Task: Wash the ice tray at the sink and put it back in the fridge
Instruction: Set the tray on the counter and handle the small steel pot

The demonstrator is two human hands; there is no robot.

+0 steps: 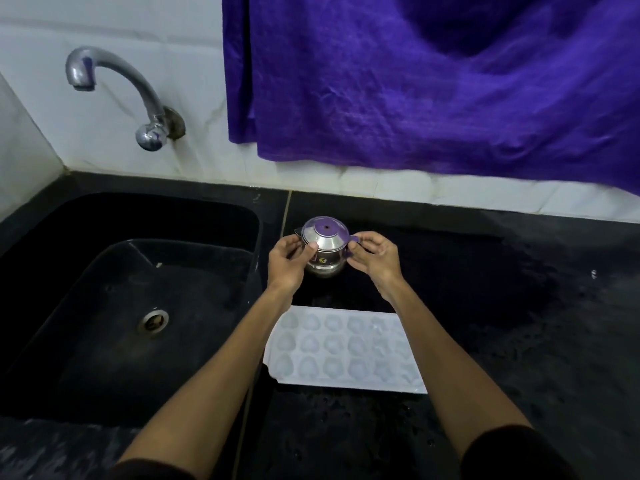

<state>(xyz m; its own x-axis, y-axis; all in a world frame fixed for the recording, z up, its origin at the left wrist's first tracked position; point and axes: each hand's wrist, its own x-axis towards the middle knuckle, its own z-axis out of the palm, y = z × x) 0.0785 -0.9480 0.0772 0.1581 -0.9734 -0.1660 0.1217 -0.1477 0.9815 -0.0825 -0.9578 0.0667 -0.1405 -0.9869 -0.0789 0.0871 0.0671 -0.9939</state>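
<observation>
Both hands at a small steel pot with purple lid (323, 245) on the black bench (485, 306): left hand (287, 261) curled round the body, right hand (375, 256) pinching the side handle. White ice tray (343, 351) flat on the bench, just right of the black sink (138, 306), nearer than the pot. Tap (114, 88) apparently dry. Advisable: steady two-handed grip, pot kept upright, tray moved under the spout next.
</observation>
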